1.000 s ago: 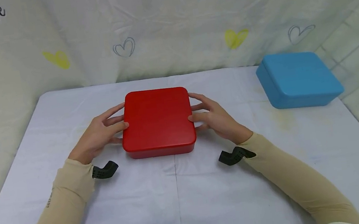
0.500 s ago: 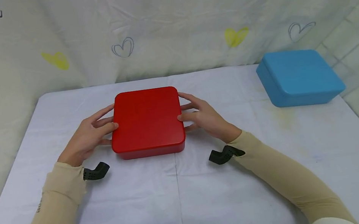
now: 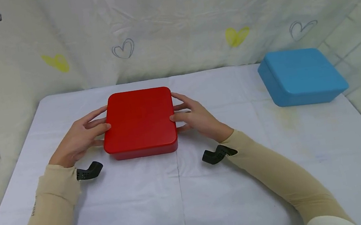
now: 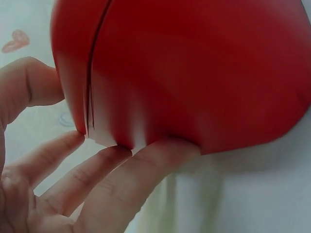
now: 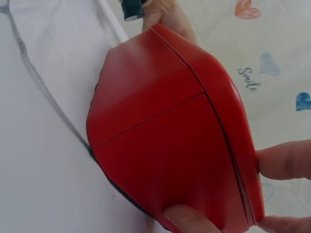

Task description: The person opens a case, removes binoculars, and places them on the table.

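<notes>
A red lidded box [image 3: 140, 120] with rounded corners sits left of the table's middle, its lid [image 5: 228, 97] on top. My left hand [image 3: 78, 138] holds the box's left side, with the thumb at the lid's edge and the other fingers spread along the wall. On the opposite side my right hand [image 3: 199, 119] grips it the same way. Both wrist views show the seam between the lid and the body, and fingertips [image 4: 182, 145] against the side wall. The underside is hidden.
A blue box [image 3: 303, 76] stands at the table's back right corner. White cloth [image 3: 179, 205] covers the table, and a pale curtain [image 3: 159, 11] printed with hearts and words hangs behind. Black camera mounts [image 3: 90, 171] jut inward from both wrists.
Both hands have moved to the left together with the red box, keeping their hold on its two sides. The blue box has stayed in its corner.
</notes>
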Motion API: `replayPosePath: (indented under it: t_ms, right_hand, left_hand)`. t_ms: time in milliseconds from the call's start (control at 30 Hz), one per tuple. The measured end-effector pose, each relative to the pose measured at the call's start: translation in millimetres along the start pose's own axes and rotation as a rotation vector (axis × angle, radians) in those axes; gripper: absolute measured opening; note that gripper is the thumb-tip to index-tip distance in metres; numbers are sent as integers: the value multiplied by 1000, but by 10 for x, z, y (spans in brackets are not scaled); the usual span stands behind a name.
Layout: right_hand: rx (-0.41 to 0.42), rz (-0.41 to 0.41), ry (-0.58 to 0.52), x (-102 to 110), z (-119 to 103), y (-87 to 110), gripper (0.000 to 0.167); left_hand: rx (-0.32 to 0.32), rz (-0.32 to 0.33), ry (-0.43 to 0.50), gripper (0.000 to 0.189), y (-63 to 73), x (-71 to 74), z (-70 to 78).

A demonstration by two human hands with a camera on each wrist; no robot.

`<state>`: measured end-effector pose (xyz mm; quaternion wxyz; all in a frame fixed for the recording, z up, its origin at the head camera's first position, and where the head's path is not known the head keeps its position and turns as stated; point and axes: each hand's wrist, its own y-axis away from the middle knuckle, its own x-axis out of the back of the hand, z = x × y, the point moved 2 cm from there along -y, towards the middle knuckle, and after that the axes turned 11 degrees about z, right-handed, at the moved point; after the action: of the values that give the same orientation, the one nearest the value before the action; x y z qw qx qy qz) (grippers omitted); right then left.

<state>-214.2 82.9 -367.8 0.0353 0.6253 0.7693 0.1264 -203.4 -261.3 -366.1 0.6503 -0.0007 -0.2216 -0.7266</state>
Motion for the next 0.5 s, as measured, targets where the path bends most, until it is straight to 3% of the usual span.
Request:
replayPosePath:
  t_ms: [500]
  right_hand:
    - [-16, 12, -4, -24, 6, -30, 74]
  left_hand:
    - [0, -4, 2, 71, 17, 34, -19]
